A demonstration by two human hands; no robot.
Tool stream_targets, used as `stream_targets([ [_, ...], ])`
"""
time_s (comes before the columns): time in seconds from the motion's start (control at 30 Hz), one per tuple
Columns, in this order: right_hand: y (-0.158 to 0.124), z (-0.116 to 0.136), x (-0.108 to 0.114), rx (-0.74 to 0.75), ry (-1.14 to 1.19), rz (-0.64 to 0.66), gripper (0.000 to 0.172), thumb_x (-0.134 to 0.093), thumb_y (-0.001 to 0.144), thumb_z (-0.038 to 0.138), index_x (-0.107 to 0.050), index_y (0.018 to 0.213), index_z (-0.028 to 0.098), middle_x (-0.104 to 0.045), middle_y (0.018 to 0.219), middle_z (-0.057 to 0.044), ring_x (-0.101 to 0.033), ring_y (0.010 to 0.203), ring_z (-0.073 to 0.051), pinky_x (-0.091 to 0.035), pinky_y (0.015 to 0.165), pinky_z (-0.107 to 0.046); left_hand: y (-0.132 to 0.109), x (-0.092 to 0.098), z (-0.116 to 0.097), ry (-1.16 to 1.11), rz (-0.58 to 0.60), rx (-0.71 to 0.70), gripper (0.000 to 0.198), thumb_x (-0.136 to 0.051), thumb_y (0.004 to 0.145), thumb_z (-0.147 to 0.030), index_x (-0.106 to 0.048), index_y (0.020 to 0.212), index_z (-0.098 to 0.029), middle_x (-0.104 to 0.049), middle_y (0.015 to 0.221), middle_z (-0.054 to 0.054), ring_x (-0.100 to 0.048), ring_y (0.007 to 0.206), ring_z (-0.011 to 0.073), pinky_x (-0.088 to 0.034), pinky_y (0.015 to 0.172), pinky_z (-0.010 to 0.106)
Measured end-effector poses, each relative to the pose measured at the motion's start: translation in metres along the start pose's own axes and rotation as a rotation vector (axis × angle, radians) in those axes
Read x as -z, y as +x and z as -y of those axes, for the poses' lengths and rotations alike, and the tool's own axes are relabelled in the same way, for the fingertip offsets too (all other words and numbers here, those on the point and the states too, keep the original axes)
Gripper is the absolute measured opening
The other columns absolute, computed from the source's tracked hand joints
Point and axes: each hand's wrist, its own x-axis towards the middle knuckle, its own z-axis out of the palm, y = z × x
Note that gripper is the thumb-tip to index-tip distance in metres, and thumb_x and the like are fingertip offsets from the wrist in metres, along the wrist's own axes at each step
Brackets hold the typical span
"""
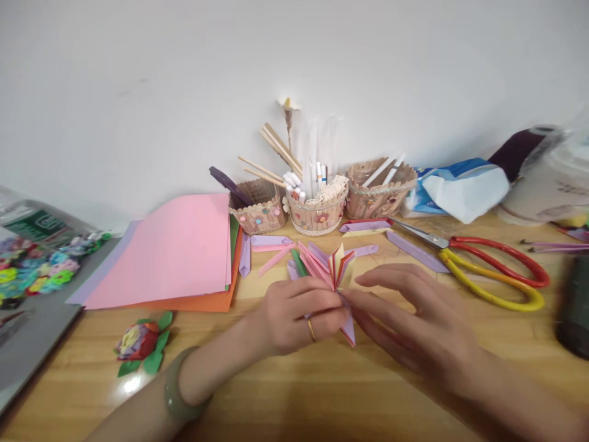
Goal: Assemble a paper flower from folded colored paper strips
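A small folded-paper flower of several colours, with cream, red, orange and lilac layers fanning out, is pinched in my left hand. A lilac tip of it points down below my fingers. My right hand is at its right side, fingers stretched and apart, with fingertips touching the paper or very close to it. Part of the paper is hidden behind my left fingers. Just behind lie folded pink strips and a green strip. More folded lilac strips lie farther right.
Coloured paper sheets lie left, near a finished paper flower with green leaves. Three decorated baskets of sticks and pens line the wall. Scissors with red and yellow handles, a tissue pack and a dark object are right.
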Motion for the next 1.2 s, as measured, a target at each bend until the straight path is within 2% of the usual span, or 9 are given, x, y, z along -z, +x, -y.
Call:
stream_targets([
  [0.23, -0.005, -0.006, 0.005, 0.089, -0.019, 0.049, 0.017, -0.050, 0.086, 0.013, -0.059, 0.100, 0.017, -0.060, 0.089, -0.008, -0.055, 0.086, -0.019, -0.048, 0.069, -0.030, 0.004, 0.011, -0.006, 0.077, 0.078, -0.073, 0.009, -0.052, 0.082, -0.009, -0.061, 0.081, -0.009, -0.070, 0.073, 0.005, -0.065, 0.073, 0.0151, -0.056, 0.064, 0.024],
  [0.37, -0.008, -0.007, 0.005, 0.120, 0.001, 0.044, 0.025, -0.038, 0.090, 0.011, -0.056, 0.107, 0.015, -0.062, 0.087, -0.008, -0.056, 0.085, -0.018, -0.048, 0.068, -0.030, 0.004, 0.017, -0.010, 0.106, 0.101, -0.051, 0.014, -0.047, 0.085, -0.010, -0.060, 0.083, -0.010, -0.069, 0.074, 0.005, -0.065, 0.077, 0.0149, -0.056, 0.068, 0.024],
  [0.47, -0.002, -0.005, 0.005, 0.020, 0.089, 0.014, 0.024, -0.053, 0.084, 0.014, -0.054, 0.108, 0.016, -0.063, 0.086, -0.007, -0.057, 0.079, -0.017, -0.050, 0.066, -0.030, 0.003, 0.016, -0.011, 0.144, 0.082, -0.058, 0.013, -0.048, 0.085, -0.011, -0.061, 0.081, -0.010, -0.069, 0.075, 0.005, -0.064, 0.077, 0.0146, -0.056, 0.068, 0.023],
  [0.53, 0.005, -0.001, 0.007, -0.095, 0.235, 0.036, 0.023, -0.059, 0.079, 0.017, -0.055, 0.102, 0.018, -0.063, 0.084, -0.006, -0.058, 0.078, -0.017, -0.050, 0.066, -0.030, 0.003, 0.013, -0.010, 0.170, 0.071, -0.090, 0.011, -0.051, 0.083, -0.011, -0.061, 0.080, -0.011, -0.068, 0.075, 0.005, -0.064, 0.076, 0.0146, -0.056, 0.068, 0.023],
  [0.67, 0.016, 0.005, 0.010, -0.355, 0.481, 0.147, 0.005, -0.054, 0.081, 0.018, -0.058, 0.081, 0.021, -0.061, 0.082, -0.004, -0.058, 0.080, -0.016, -0.050, 0.068, -0.029, 0.002, 0.007, -0.006, 0.220, 0.024, -0.198, 0.008, -0.056, 0.076, -0.008, -0.062, 0.072, -0.012, -0.068, 0.073, 0.003, -0.063, 0.068, 0.0144, -0.056, 0.063, 0.023],
  [0.73, 0.016, 0.005, 0.008, -0.439, 0.572, 0.181, 0.010, -0.053, 0.083, 0.021, -0.057, 0.074, 0.022, -0.060, 0.081, -0.002, -0.058, 0.081, -0.016, -0.050, 0.069, -0.028, 0.002, 0.006, -0.004, 0.238, 0.042, -0.275, 0.009, -0.058, 0.075, -0.010, -0.061, 0.068, -0.014, -0.067, 0.073, 0.003, -0.063, 0.067, 0.0143, -0.056, 0.062, 0.024],
  [0.93, 0.010, 0.002, 0.000, -0.491, 0.641, 0.167, 0.010, -0.053, 0.085, 0.021, -0.060, 0.078, 0.022, -0.058, 0.086, -0.002, -0.056, 0.085, -0.015, -0.048, 0.075, -0.028, 0.001, 0.007, -0.002, 0.304, 0.105, -0.359, 0.009, -0.058, 0.077, -0.014, -0.061, 0.069, -0.017, -0.067, 0.078, 0.002, -0.063, 0.068, 0.0143, -0.057, 0.065, 0.025],
  [1.2, 0.009, 0.002, -0.002, -0.528, 0.694, 0.230, 0.016, -0.052, 0.086, 0.023, -0.060, 0.072, 0.021, -0.059, 0.082, -0.002, -0.057, 0.083, -0.016, -0.047, 0.073, -0.030, -0.002, 0.002, -0.002, 0.343, 0.098, -0.383, 0.007, -0.059, 0.075, -0.018, -0.064, 0.069, -0.016, -0.067, 0.074, 0.001, -0.063, 0.066, 0.0148, -0.056, 0.064, 0.025],
])
